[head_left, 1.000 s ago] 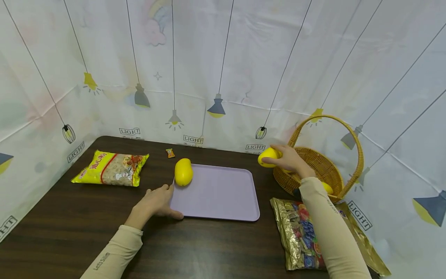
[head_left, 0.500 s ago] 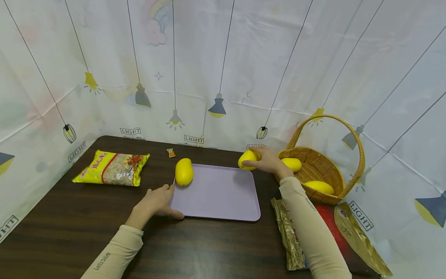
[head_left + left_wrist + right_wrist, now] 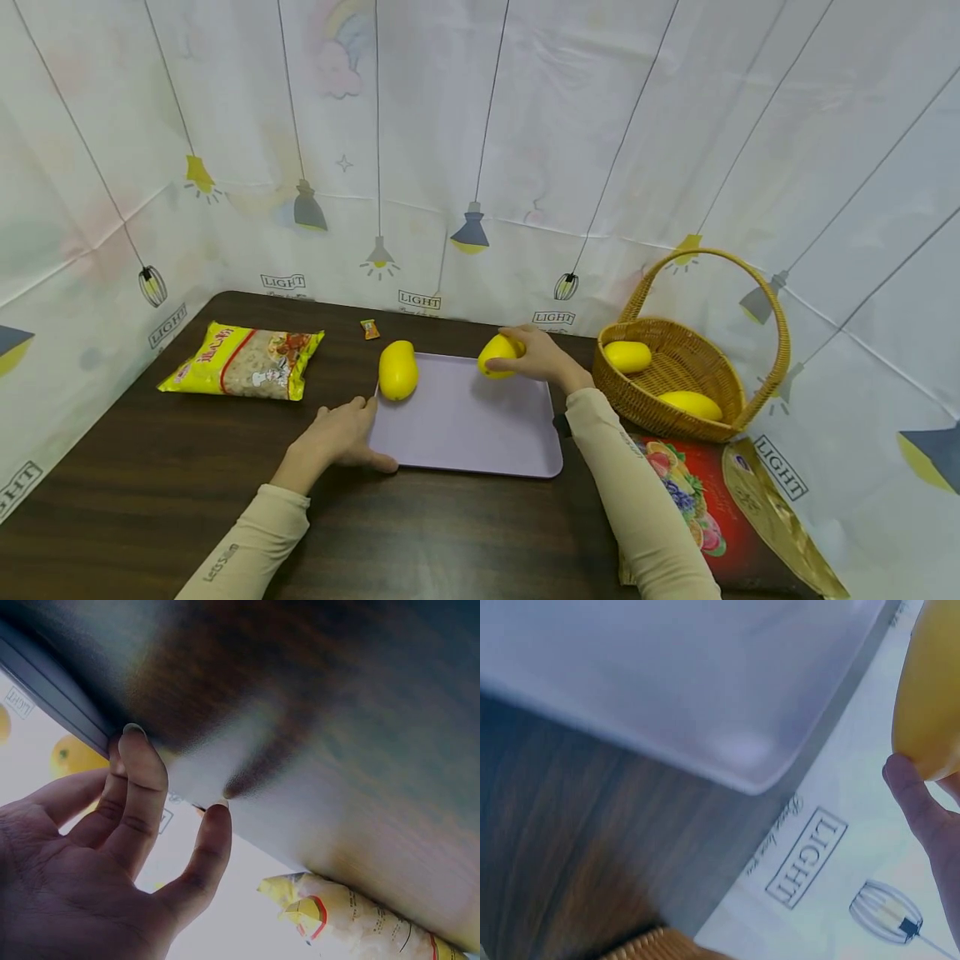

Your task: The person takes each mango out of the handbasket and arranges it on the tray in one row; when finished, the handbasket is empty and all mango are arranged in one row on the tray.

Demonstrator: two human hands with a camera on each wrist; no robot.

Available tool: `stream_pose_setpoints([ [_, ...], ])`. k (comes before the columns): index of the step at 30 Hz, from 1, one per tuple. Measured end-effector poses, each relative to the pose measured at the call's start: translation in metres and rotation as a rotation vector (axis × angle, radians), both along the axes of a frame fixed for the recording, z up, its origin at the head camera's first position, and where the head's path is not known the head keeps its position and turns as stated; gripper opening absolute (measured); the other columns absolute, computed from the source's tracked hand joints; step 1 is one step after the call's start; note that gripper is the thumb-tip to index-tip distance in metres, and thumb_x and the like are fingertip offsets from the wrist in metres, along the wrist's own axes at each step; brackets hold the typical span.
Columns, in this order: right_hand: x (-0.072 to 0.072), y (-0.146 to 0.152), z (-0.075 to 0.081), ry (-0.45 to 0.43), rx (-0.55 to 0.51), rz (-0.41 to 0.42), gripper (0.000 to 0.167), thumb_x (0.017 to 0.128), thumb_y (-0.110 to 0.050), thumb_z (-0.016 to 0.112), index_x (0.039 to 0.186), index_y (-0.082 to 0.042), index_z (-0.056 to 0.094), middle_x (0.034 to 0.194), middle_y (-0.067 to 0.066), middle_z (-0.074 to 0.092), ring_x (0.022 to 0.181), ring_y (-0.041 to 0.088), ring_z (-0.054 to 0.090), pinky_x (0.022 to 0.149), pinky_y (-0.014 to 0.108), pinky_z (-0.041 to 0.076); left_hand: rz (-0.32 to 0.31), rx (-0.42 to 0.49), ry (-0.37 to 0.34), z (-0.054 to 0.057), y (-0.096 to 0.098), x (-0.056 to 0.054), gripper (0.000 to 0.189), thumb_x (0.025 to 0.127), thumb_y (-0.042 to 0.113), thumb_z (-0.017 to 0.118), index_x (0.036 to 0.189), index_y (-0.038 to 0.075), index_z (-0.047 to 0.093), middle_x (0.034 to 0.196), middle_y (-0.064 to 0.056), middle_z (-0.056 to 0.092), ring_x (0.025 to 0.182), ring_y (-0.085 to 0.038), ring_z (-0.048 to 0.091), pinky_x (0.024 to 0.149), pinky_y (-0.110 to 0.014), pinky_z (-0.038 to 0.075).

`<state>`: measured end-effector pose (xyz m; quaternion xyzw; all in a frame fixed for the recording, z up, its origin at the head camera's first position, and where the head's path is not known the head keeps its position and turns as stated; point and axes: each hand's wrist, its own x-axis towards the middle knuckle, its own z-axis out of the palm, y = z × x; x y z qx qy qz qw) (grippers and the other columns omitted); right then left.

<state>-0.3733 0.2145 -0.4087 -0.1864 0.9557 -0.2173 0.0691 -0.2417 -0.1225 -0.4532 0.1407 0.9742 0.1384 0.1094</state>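
My right hand [image 3: 542, 357] grips a yellow mango [image 3: 498, 357] over the back right part of a pale purple tray [image 3: 465, 425]. In the right wrist view part of that mango [image 3: 932, 697] shows at the right edge, with a fingertip against its lower end. A second mango [image 3: 398, 371] lies at the tray's back left corner. My left hand [image 3: 341, 433] rests by the tray's left edge, thumb near its front left corner. The left wrist view shows its fingers loosely bent, touching near the tray rim [image 3: 56, 694].
A wicker basket [image 3: 617, 400] with a tall handle stands on the right, holding mangoes [image 3: 628, 357]. A red and gold bag [image 3: 720, 508] lies before it, partly under the right sleeve. A yellow snack bag [image 3: 243, 362] is at the left, a small wrapped candy [image 3: 370, 329] at the back.
My right hand has carried the mango leftward from the basket to over the tray. More of the basket's mangoes and the red bag now show. The left hand stays in place.
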Motion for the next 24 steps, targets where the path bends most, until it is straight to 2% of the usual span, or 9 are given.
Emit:
stream_pose_setpoints([
  [6,0.004,-0.015,-0.011,-0.029,-0.002,0.019,0.083,0.082,-0.063,0.071,0.151,-0.025,0.046,0.152,0.012,0.045,0.127,0.03,0.049,0.105,0.049,0.044,0.0,0.0,0.005,-0.002,0.0,-0.001,0.118,0.068,0.069,0.081,0.15,-0.006,0.04,0.144,-0.025,0.052,0.128,-0.039,0.056,0.102,-0.068,0.039],
  [17,0.006,-0.043,-0.025,-0.077,0.055,0.122,0.086,0.08,-0.059,0.075,0.151,-0.02,0.047,0.156,0.014,0.041,0.135,0.032,0.046,0.111,0.049,0.042,0.003,0.001,0.0,-0.002,0.0,-0.001,0.118,0.067,0.068,0.081,0.15,-0.005,0.04,0.143,-0.025,0.053,0.126,-0.038,0.057,0.101,-0.068,0.039],
  [24,0.004,-0.056,-0.029,-0.084,0.075,0.158,0.087,0.079,-0.059,0.075,0.151,-0.019,0.047,0.157,0.015,0.039,0.141,0.035,0.043,0.114,0.053,0.039,0.002,-0.001,-0.005,-0.002,0.0,-0.001,0.117,0.068,0.068,0.081,0.15,-0.005,0.04,0.144,-0.025,0.052,0.127,-0.038,0.056,0.101,-0.066,0.039],
])
